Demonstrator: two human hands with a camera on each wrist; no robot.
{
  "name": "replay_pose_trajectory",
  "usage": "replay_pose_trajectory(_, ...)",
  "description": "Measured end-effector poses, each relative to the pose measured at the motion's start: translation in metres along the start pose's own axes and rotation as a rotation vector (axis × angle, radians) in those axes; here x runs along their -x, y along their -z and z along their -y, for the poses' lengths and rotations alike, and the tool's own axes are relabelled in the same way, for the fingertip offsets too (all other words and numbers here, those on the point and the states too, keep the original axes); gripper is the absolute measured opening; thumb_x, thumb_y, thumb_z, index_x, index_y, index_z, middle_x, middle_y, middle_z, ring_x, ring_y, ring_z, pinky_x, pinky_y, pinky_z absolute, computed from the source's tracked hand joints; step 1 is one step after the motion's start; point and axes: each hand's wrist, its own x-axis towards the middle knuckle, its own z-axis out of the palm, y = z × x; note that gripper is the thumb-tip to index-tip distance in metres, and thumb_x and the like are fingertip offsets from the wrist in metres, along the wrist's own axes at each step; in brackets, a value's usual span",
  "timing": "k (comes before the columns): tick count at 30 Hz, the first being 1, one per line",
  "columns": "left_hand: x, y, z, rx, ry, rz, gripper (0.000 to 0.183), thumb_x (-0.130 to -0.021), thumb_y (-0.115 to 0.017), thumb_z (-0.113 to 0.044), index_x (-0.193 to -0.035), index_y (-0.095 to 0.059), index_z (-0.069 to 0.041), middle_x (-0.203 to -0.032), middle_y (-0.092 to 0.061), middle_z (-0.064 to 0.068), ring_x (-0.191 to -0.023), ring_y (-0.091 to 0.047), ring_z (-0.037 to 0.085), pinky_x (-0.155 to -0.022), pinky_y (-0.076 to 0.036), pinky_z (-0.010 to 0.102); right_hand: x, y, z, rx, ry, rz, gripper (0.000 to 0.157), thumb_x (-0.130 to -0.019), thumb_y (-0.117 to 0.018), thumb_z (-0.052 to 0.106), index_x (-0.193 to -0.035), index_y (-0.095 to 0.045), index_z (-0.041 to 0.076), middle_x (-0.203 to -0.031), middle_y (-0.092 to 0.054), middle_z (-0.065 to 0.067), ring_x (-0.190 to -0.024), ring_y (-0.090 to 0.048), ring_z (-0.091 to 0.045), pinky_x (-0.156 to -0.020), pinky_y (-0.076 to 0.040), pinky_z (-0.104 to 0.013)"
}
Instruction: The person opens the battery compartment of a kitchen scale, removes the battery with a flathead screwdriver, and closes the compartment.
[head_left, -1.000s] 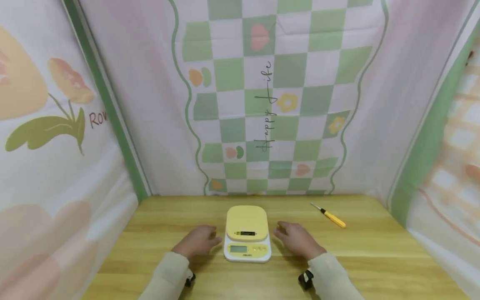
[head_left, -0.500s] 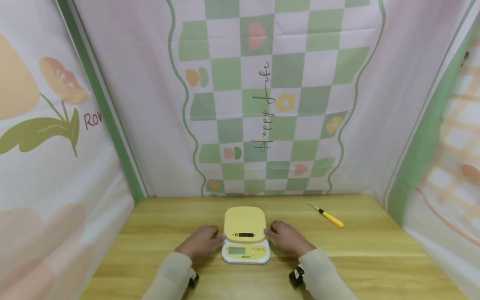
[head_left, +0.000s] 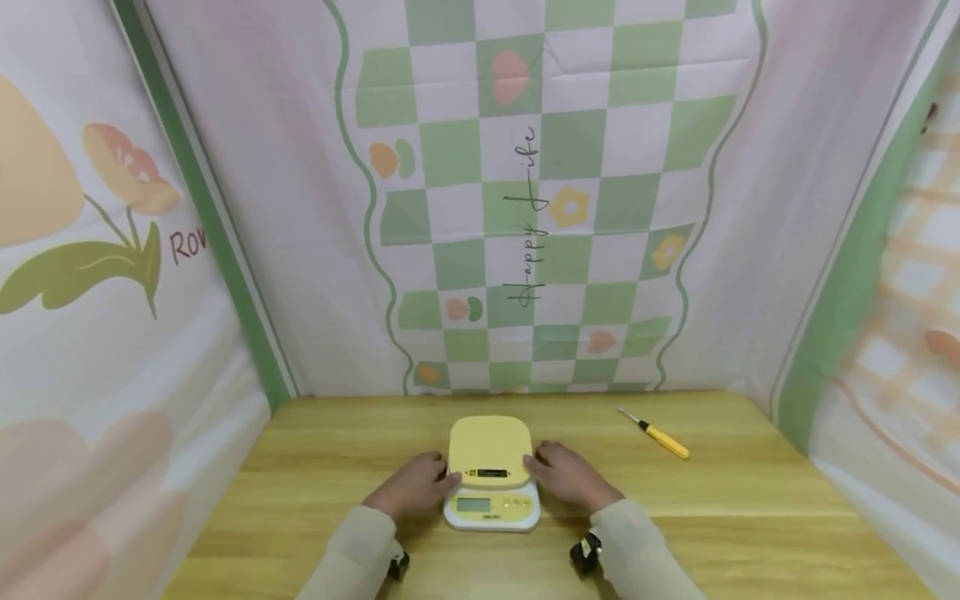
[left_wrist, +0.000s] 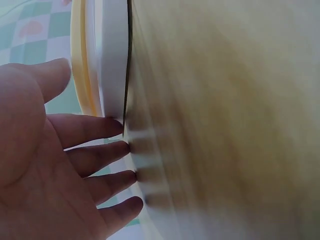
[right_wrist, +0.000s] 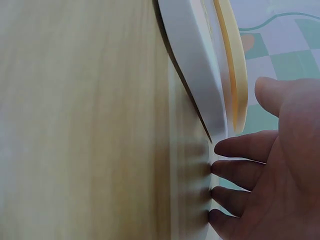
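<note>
A kitchen scale (head_left: 491, 446) with a yellow platform over a white base lies between my hands, its small display facing me. At its left side is my left hand (head_left: 411, 485), thumb at the platform's edge. In the left wrist view that hand's fingers are spread and fairly straight, the index fingertip (left_wrist: 116, 127) meeting the white base. My right hand (head_left: 572, 477) is at the opposite side, thumb near the platform edge. The right wrist view has its fingers (right_wrist: 240, 172) extended, tips down at the table, the index close to the base's corner; contact there is unclear.
A screwdriver (head_left: 654, 432) with a yellow and black handle lies on the wooden table (head_left: 337, 433) to the right of the scale. Printed fabric (head_left: 517, 208) hangs behind the table and on both sides.
Both hands have come inward to the scale's sides, the right hand first and then the left. The scale and the screwdriver appear to have stayed in place; the head view shifted slightly.
</note>
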Motion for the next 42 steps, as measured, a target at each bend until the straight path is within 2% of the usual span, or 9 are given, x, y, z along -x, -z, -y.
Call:
replay_pose_trajectory(3,0.003,0.000,-0.005,-0.008,0.018,0.018,0.066,-0.099,-0.045,-0.055,-0.127,-0.061,0.003,-0.141,-0.045,0.026,-0.130,-0.042,0.042,-0.108,-0.034,0.056,-0.001,-0.002,0.001,0.001,0.032,-0.001,0.046,-0.102,-0.050,0.036,-0.118,-0.062,-0.005,-0.116,-0.062,-0.022,-0.110,-0.056,-0.040,-0.097,-0.044,-0.057)
replay_pose_trajectory(7,0.006,0.002,-0.011,-0.003,0.039,0.026,0.063,-0.099,-0.047,-0.051,-0.126,-0.061,0.004,-0.142,-0.044,0.027,-0.130,-0.041,0.043,-0.109,-0.032,0.057,-0.004,-0.005,0.001,0.006,0.060,0.008,0.038,-0.102,-0.050,0.036,-0.106,-0.065,0.002,-0.103,-0.064,-0.012,-0.095,-0.059,-0.029,-0.085,-0.049,-0.051)
replay_pose_trajectory(11,0.005,0.002,-0.011,-0.004,0.049,0.025,0.065,-0.099,-0.046,-0.053,-0.128,-0.060,0.004,-0.143,-0.043,0.026,-0.131,-0.040,0.043,-0.109,-0.032,0.057,-0.007,-0.007,0.001,0.004,0.034,0.000,0.049,-0.103,-0.047,0.038,-0.118,-0.062,-0.006,-0.117,-0.060,-0.025,-0.110,-0.056,-0.039,-0.097,-0.044,-0.055)
replay_pose_trajectory(15,0.002,0.003,-0.006,0.037,0.036,0.014,0.068,-0.099,-0.046,-0.053,-0.133,-0.055,0.005,-0.143,-0.043,0.026,-0.132,-0.040,0.043,-0.109,-0.032,0.057,-0.009,-0.009,0.003,0.013,0.000,-0.005,0.059,-0.105,-0.042,0.036,-0.131,-0.049,-0.017,-0.139,-0.041,-0.036,-0.132,-0.034,-0.050,-0.111,-0.027,-0.059)
replay_pose_trajectory(18,0.000,0.004,-0.004,0.079,0.025,0.010,0.069,-0.099,-0.046,-0.052,-0.136,-0.051,0.006,-0.144,-0.042,0.026,-0.132,-0.039,0.043,-0.110,-0.031,0.057,-0.012,-0.009,0.004,0.025,-0.006,-0.009,0.057,-0.105,-0.041,0.033,-0.131,-0.048,-0.018,-0.142,-0.036,-0.037,-0.134,-0.029,-0.051,-0.112,-0.023,-0.059)
replay_pose_trajectory(24,-0.001,0.006,-0.005,0.098,0.023,0.014,0.068,-0.099,-0.048,-0.050,-0.138,-0.049,0.005,-0.146,-0.039,0.026,-0.134,-0.036,0.043,-0.111,-0.030,0.057,-0.015,-0.010,0.009,0.053,-0.015,-0.007,0.053,-0.106,-0.038,0.029,-0.128,-0.050,-0.018,-0.142,-0.035,-0.038,-0.134,-0.027,-0.053,-0.113,-0.020,-0.059)
replay_pose_trajectory(33,0.000,0.003,-0.012,0.126,0.068,0.004,0.062,-0.099,-0.051,-0.046,-0.137,-0.052,0.003,-0.145,-0.040,0.026,-0.134,-0.035,0.043,-0.110,-0.029,0.059,-0.017,-0.014,0.009,0.048,-0.050,-0.027,0.050,-0.106,-0.036,0.024,-0.128,-0.049,-0.019,-0.142,-0.035,-0.038,-0.135,-0.025,-0.052,-0.114,-0.018,-0.058)
replay_pose_trajectory(38,0.000,0.001,-0.015,0.196,0.113,-0.005,0.062,-0.097,-0.055,-0.045,-0.138,-0.051,0.001,-0.146,-0.040,0.023,-0.134,-0.035,0.043,-0.109,-0.027,0.062,-0.018,-0.015,0.008,0.049,-0.060,-0.036,0.049,-0.106,-0.034,0.023,-0.129,-0.049,-0.019,-0.141,-0.035,-0.039,-0.134,-0.025,-0.054,-0.113,-0.019,-0.062)
replay_pose_trajectory(42,-0.001,-0.002,-0.012,0.238,0.116,-0.020,0.064,-0.096,-0.057,-0.046,-0.139,-0.050,0.000,-0.147,-0.041,0.021,-0.134,-0.036,0.043,-0.109,-0.028,0.062,-0.018,-0.016,0.009,0.031,-0.083,-0.050,0.049,-0.106,-0.033,0.022,-0.129,-0.049,-0.018,-0.141,-0.035,-0.039,-0.134,-0.025,-0.054,-0.112,-0.018,-0.063)
